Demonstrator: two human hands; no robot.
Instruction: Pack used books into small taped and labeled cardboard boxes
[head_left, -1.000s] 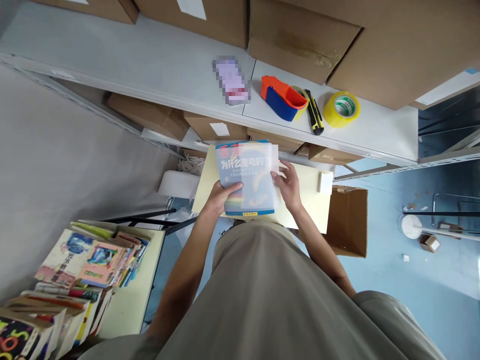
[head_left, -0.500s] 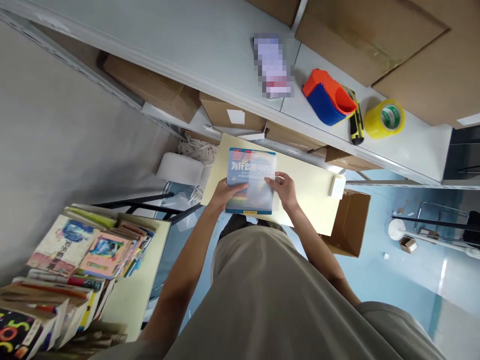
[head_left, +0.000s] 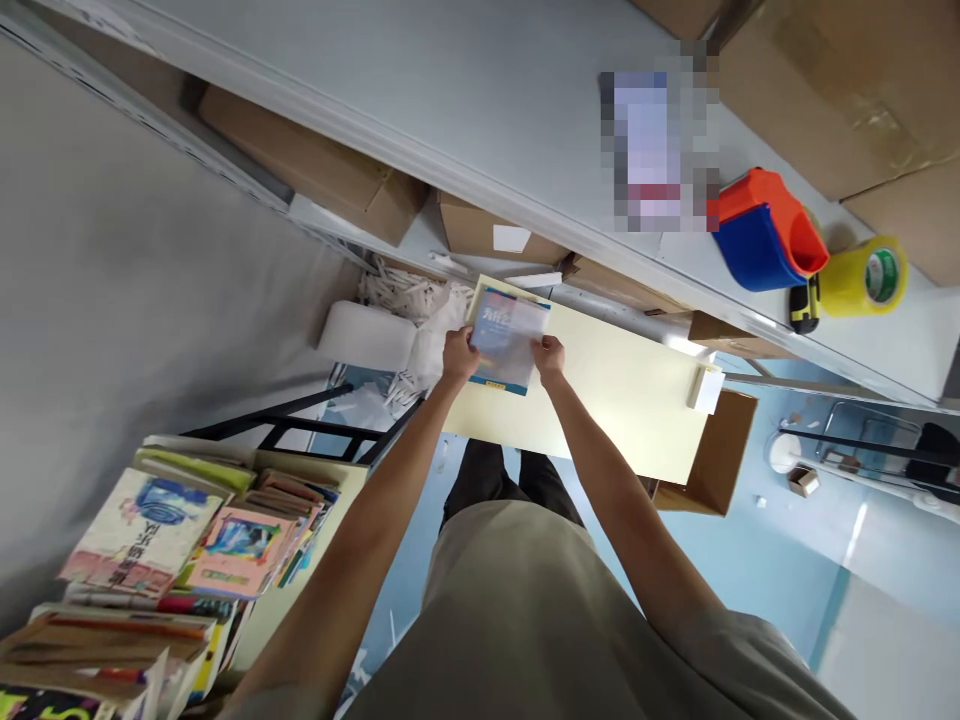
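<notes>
We are now reaching both arms out much farther than a second ago, carrying the blue-covered book in its clear plastic sleeve (head_left: 507, 338) away from our body and down over the far left corner of the pale yellow table (head_left: 630, 400). Our left hand (head_left: 459, 355) is gripping the book's left edge, and our right hand (head_left: 550, 358) is pinching its right edge. The sleeve is now sitting flush on the cover, so the wrapping looks finished and the book is about to be laid flat, near the white foam roll (head_left: 367, 337).
</notes>
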